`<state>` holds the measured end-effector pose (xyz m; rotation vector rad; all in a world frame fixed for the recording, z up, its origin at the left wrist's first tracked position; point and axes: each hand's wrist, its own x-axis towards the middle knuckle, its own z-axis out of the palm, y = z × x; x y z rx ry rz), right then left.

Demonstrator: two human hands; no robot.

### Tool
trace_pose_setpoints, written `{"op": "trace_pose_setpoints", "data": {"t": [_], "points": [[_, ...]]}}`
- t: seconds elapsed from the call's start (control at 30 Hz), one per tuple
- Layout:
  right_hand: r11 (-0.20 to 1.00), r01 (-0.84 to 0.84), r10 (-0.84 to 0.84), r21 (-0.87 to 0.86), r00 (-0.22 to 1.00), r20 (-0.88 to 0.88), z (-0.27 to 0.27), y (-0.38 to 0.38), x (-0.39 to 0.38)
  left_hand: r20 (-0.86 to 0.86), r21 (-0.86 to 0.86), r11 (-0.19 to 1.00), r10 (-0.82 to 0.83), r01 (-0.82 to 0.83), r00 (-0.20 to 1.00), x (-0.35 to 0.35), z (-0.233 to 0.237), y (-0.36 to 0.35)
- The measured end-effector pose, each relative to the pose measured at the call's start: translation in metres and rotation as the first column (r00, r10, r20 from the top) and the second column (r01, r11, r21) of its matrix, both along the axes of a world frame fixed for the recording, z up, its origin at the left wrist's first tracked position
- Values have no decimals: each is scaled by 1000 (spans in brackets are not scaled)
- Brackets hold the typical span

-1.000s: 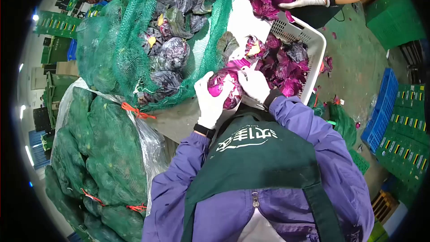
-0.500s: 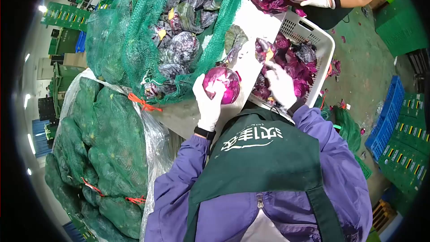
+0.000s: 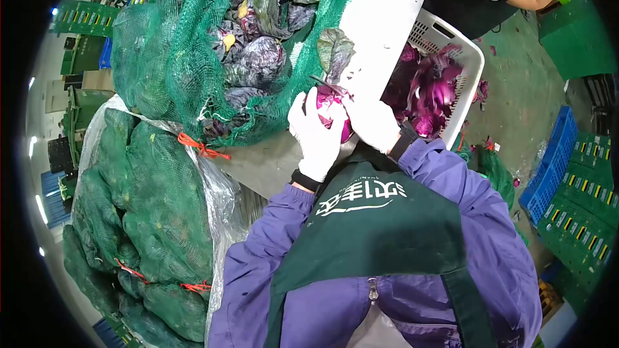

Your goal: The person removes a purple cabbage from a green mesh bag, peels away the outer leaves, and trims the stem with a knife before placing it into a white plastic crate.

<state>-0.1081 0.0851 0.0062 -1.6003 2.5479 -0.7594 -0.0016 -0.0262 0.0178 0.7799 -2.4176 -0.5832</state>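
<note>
Red cabbage btwn L hand & R hand, 2 grips closed on it

There were one red cabbage, two gloved grips, the left grip and the right grip, one white basket upper right, one opened green net sack upper left, three orange ties at left, and one blue crate at right.

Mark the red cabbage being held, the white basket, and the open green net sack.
red cabbage (image 3: 331,104): head view, exposed purple top.
white basket (image 3: 475,63): head view, outer corner of the rim.
green net sack (image 3: 184,58): head view, mesh side wall.
</note>
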Motion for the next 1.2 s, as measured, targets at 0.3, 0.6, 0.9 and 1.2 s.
{"op": "trace_pose_setpoints", "data": {"t": [0.3,0.6,0.9,1.2], "points": [[941,252,-166,-224,925,342,-34,-10,-27,-14,41,999,-14,14,1000,14,-8,-1],[932,343,-363,120,867,342,-73,15,-39,-169,306,912,-232,274,958,56,-31,-39],[815,575,-382,-73,628,677,-19,66,-36,-160,917,365,-30,160,987,93,-3,-22],[979,130,-37,-154,867,497,0,12,-9,-250,859,473,53,196,967,31,-8,5]]}}
